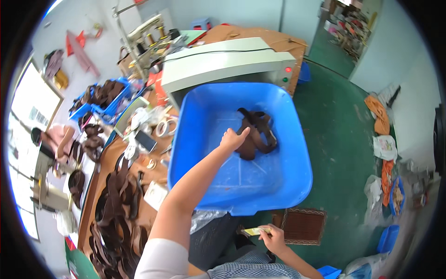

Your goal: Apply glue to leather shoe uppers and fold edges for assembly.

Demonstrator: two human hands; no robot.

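My left hand point(233, 140) reaches over the large blue plastic tub point(200, 186). Its thumb stands apart from the fingers, and nothing shows in its grip. Right beside it, several dark brown strips point(256, 135) lie curled on the tub's floor; whether the hand touches them is hard to tell. Low and to the right, outside the tub, my right hand point(273, 239) is closed around a small flat yellow tool point(255, 231) with a darker end pointing left. The tool's exact kind cannot be made out.
Behind the tub stands a pale machine point(223, 60) with red and green buttons. Brown strips point(114, 200), tape rolls point(166, 128) and a phone point(146, 141) cover the left table. A person point(62, 139) sits at far left. A brown mat point(304, 226) lies lower right.
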